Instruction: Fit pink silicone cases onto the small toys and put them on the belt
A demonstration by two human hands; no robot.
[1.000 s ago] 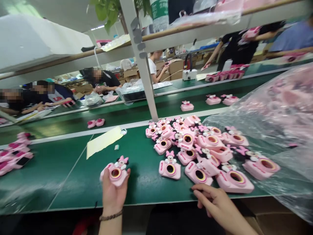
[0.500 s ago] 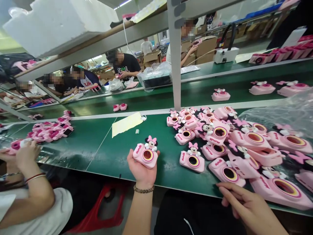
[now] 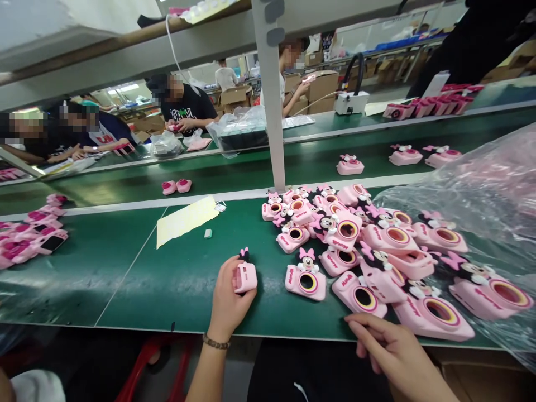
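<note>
my left hand (image 3: 230,298) clasps a pink minnie camera shell (image 3: 248,277), turned side-on. my right hand (image 3: 391,345) curls, its grip i cannot tell.

**Pink on green, pretty much everywhere**

Going by the pale yellow paper strip (image 3: 184,224): the table (image 3: 129,279) under it is deep green, crossed by a thin pale line. Just below the strip's right end there's a tiny white-and-green block (image 3: 208,234). Further below right, the shell (image 3: 248,278) in the left hand (image 3: 229,304) is plain light pink with black and pink bits on top, and the bracelet (image 3: 216,341) there is brown and beaded-looking. Right of the strip, the shell pile (image 3: 374,243) is light pink, with darker pink lettering, yellow-and-magenta rings, and black-and-white figures wearing pink bows. Left of it, another heap (image 3: 31,240) mixes light and hot pink. Below: bright red stool (image 3: 137,368).
</note>
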